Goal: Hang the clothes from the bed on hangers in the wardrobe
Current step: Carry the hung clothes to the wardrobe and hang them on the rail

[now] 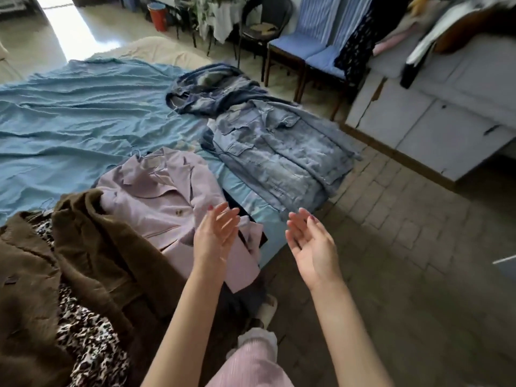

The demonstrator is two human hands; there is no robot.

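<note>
Several garments lie on the bed with a blue sheet (69, 121). A lilac jacket (164, 196) lies near the bed's edge with a hanger hook showing at its collar. Beyond it lies a light denim jacket (276, 152), and a dark blue garment (212, 88) farther back. At the near left sits a brown coat (69, 261) over a leopard-print fabric (89, 339). My left hand (215, 236) hovers open above the lilac jacket's lower corner. Over the floor beside the bed, my right hand (310, 241) is open, palm turned inward. Both hold nothing.
A white cabinet (432, 113) with clothes piled on top stands at the right. Two blue chairs (301, 48) and a black chair (262, 23) stand behind the bed. An orange bucket (158, 16) sits at the back. Tiled floor (405, 233) lies to the right.
</note>
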